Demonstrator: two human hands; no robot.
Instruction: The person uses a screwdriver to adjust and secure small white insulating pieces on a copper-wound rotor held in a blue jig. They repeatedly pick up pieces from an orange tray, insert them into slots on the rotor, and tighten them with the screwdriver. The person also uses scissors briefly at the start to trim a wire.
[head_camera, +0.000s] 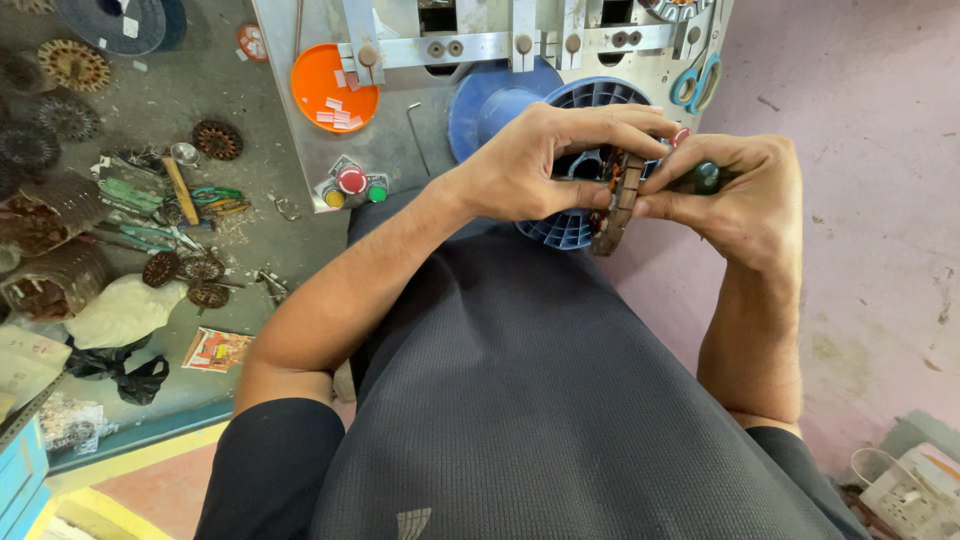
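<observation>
- Head view: a workshop floor (880, 150) of pinkish concrete is being looked down upon, with a grey metal machine tabletop (300, 150) standing ahead of the seated person, and a dark floor area to the left being used as a dump for loose parts.
- A rusty, ring-shaped stator core (618, 205) with copper-coloured windings is being held edge-on between both hands, just above the lap and in front of a blue plastic spool (575, 110), probably so that the slots are being kept close to the eyes.
- The left hand (545, 160) is being arched over the core, its fingers (630, 120) closed together on the upper rim to steady it.
- The right hand (745, 190) is being clamped on the core's far side, and a green-handled tool (705, 177) is being gripped in the same hand; its tip is hidden.
- An orange dish (333, 88) of small paper slips and three coloured push buttons (352, 183) are being kept within reach on the tabletop.
- Blue-handled scissors (697, 85) are lying at the upper right.
- Gear-like rusty cores (217, 140) and hand tools are being left scattered on the floor at left.
</observation>
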